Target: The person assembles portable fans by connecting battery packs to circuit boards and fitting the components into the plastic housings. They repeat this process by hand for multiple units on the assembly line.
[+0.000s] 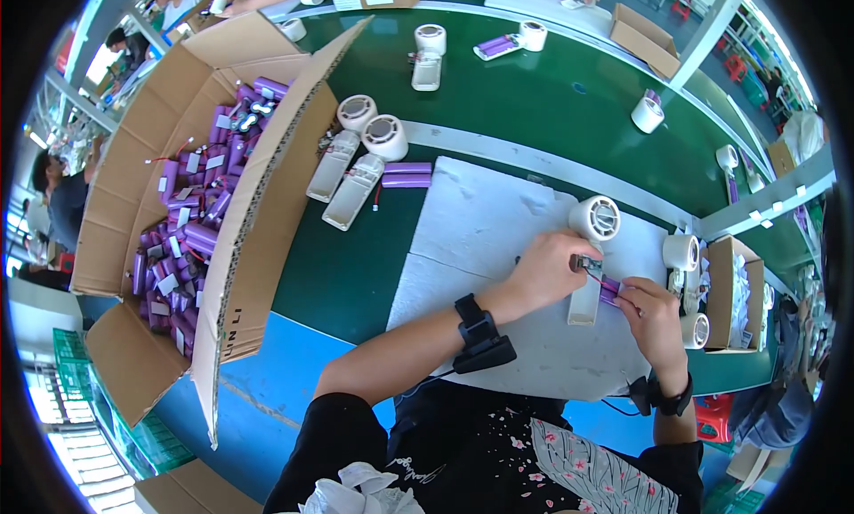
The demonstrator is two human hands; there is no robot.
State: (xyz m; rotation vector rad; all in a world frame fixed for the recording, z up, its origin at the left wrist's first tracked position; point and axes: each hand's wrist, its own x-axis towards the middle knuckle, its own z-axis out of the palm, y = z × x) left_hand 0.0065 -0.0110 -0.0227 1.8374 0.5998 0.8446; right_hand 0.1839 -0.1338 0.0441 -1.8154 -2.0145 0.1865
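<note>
A white handheld fan, its round head toward the far side and its handle shell open, lies on the grey-white mat. My left hand is closed at the neck of the fan, its fingertips pinching a small circuit board. Just right of the handle, my right hand grips a purple battery pack between thumb and fingers. A thin red wire runs between the board and the pack; whether it is plugged in cannot be made out.
To the left stands a large open carton full of purple battery packs. Two open fans and another battery pack lie beside it. At the right are more fans and a small carton. Across the green table, other people work.
</note>
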